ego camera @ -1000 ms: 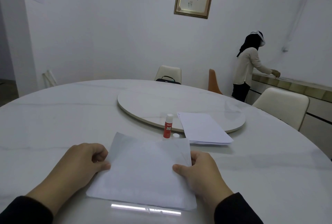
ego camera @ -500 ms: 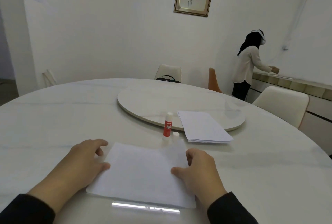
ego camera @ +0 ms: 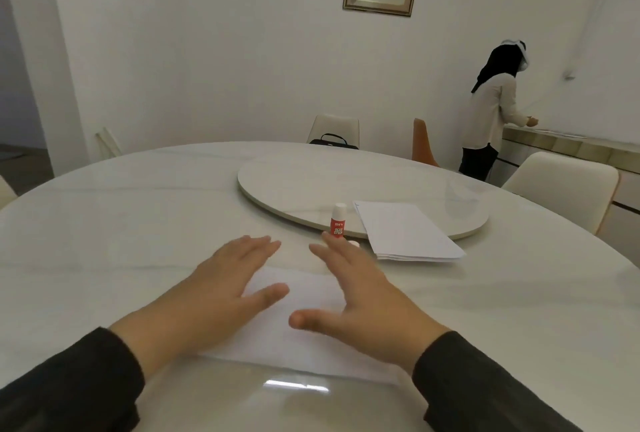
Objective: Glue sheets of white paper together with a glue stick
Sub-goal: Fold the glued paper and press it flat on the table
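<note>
A white paper sheet (ego camera: 304, 296) lies flat on the round white table (ego camera: 138, 224) in front of me. My left hand (ego camera: 221, 289) and my right hand (ego camera: 360, 296) both rest flat on it, palms down, fingers stretched out and apart, holding nothing. A red and white glue stick (ego camera: 338, 222) stands upright just beyond my right fingertips, its white cap (ego camera: 354, 243) lying on the table beside it. A stack of white paper sheets (ego camera: 405, 232) lies to the right, partly on the turntable.
A round turntable (ego camera: 311, 182) fills the table's middle. Cream chairs stand at the far side (ego camera: 334, 128) and at the right (ego camera: 561, 186). A person (ego camera: 491, 113) stands at a counter at the far right, facing away. A black bag (ego camera: 333, 141) lies on the far chair.
The raised sheet came down flat onto the table. Both hands let go of its side edges and moved inward and forward, spreading flat on top of the paper.
</note>
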{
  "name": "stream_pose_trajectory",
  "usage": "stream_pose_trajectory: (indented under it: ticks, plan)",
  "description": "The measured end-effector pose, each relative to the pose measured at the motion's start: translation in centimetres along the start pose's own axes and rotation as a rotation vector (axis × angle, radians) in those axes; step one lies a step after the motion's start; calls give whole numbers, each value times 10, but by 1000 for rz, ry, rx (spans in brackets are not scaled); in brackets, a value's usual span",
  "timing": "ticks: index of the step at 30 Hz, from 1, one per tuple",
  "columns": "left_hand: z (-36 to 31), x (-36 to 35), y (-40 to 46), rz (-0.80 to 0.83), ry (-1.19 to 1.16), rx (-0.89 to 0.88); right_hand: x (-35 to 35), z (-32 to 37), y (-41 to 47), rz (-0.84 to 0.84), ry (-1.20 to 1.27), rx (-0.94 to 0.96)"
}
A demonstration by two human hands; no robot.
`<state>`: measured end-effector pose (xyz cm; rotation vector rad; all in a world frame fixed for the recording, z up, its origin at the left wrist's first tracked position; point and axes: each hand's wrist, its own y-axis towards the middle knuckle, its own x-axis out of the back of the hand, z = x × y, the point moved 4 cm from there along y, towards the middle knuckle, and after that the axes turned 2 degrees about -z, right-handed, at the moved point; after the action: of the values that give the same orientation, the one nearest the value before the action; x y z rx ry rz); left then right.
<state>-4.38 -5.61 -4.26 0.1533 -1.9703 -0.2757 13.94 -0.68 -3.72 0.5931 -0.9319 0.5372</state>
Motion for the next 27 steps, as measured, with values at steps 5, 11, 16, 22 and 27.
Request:
stream_pose_trajectory:
  ticks: [5, 11, 16, 22, 27]
  plan:
    - [-10, -35, -1, 248, 159, -137, -31, -11, 0, 242, -158, 14]
    - [-7, -41, -5, 307, 245, -114, -36, -16, -1, 274, -244, -37]
    - [-6, -40, -6, 326, 265, -73, -33, -20, -6, 279, -259, -65]
    - [-4, -41, -6, 337, 275, -68, -23, -27, -14, 282, -295, -82]
    - [-3, -39, -5, 339, 271, -58, -15, -33, -22, 291, -305, -106]
